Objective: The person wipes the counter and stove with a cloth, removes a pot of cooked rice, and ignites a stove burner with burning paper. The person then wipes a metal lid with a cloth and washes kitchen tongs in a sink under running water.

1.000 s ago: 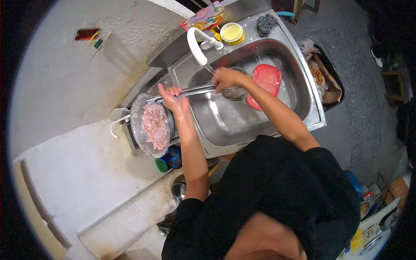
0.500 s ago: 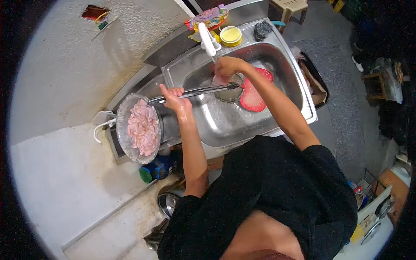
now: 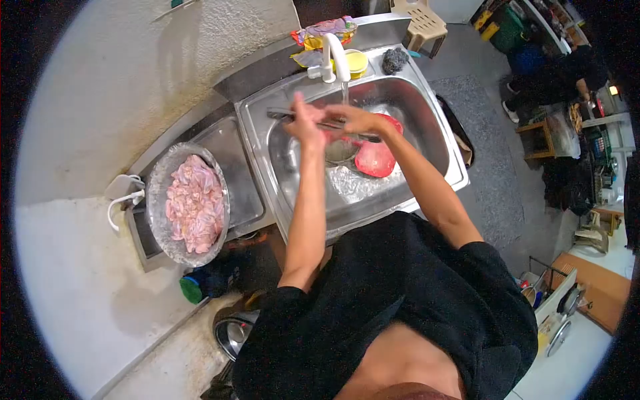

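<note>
My left hand is over the sink, closed around a pair of metal tongs with dark ends. The tongs lie roughly crosswise, partly hidden by both hands. My right hand is close beside, at the tongs under the running white faucet; its fingers are smeared by motion. Below the hands, a round bowl rests in the sink, partly covered. Next to it lies a red, pale-centred plastic piece, partly behind my right forearm.
A metal bowl of raw chicken pieces stands left of the sink. Behind the faucet are a yellow tub and colourful packets; a dark scrubber sits on the rim. Another person stands at the far right.
My left hand and the tongs have moved right and up, away from the chicken bowl, toward the faucet. Both hands are now close together. The camera view has shifted.
</note>
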